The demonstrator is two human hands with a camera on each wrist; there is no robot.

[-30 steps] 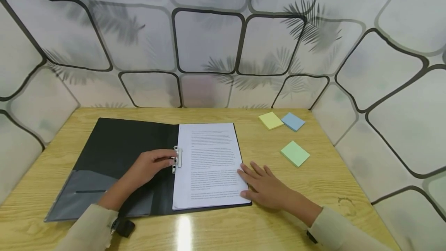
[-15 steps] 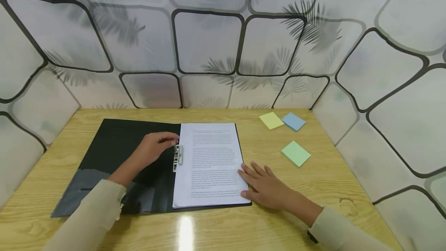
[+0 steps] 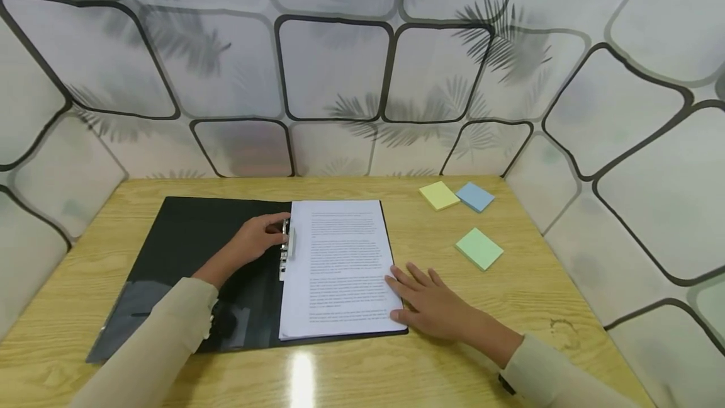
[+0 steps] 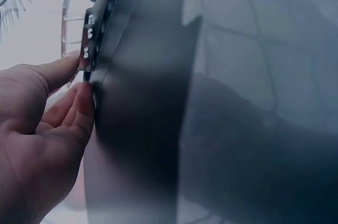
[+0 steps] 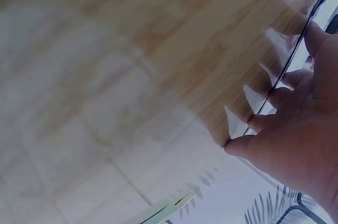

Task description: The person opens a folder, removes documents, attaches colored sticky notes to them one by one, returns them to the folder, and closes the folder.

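Along the paper's (image 3: pixel 342 263) left edge lies the clip (image 3: pixel 282 263), far end pinched by left hand (image 3: pixel 252 239); right hand (image 3: pixel 433 307) spread opposite.

Clip (image 3: pixel 282 266), far end: obstructed; left hand (image 3: pixel 246 244) pinches it.
Clip, near end: reachable from above along the folder (image 3: pixel 215 222) spine.
Folder, left half: near portion crossed by left sleeve (image 3: pixel 153 332); far-left corner accessible.
Papers (image 3: pixel 340 263): overhead access between the two hands; lower right edge covered by right hand (image 3: pixel 427 304) fingers.
Upper right edge of papers: lane along bench (image 3: pixel 403 225) toward yellow notes (image 3: pixel 439 196).
Green notes (image 3: pixel 479 249): passage all round; right hand nearest on near-left side.
Blue notes (image 3: pixel 474 197): yellow notes close at left; gap between them indeterminate.
Far side: narrow strip behind folder, limited by wall (image 3: pixel 334 68).
Near side: bench strip between sleeves gives approach to folder.
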